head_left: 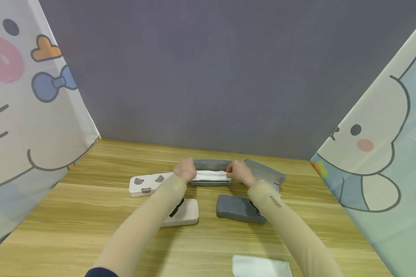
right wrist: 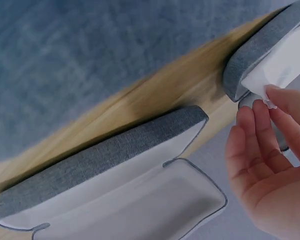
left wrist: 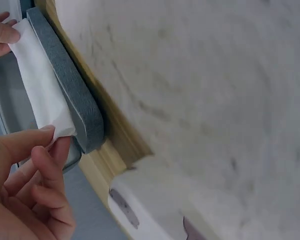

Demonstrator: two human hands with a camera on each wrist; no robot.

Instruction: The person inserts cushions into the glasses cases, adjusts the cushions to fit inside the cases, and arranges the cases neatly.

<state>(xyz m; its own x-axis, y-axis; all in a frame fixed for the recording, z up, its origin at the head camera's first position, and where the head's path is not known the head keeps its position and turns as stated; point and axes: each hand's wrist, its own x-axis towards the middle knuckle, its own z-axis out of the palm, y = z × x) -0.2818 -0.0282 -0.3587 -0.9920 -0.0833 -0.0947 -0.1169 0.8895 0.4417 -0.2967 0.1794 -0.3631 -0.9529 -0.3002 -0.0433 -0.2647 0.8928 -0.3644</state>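
Note:
A folded white cloth [head_left: 210,176] stretches between both hands over an open grey glasses case [head_left: 212,165] at the back of the table. My left hand [head_left: 185,169] pinches the cloth's left end between thumb and fingers. Its other fingers curl loosely in the left wrist view. At the opposite end, my right hand [head_left: 240,172] pinches the cloth's corner with thumb and fingertips. The case's raised lid [left wrist: 70,82] stands behind the cloth, while the cloth covers part of its interior.
Left of the hands lies a white bear-print case [head_left: 147,184]. Nearer are a cream case [head_left: 185,213] and a closed grey case [head_left: 237,208], each partly behind a forearm. Another open grey case [head_left: 265,171] stands right. A second white cloth [head_left: 261,266] lies at the front.

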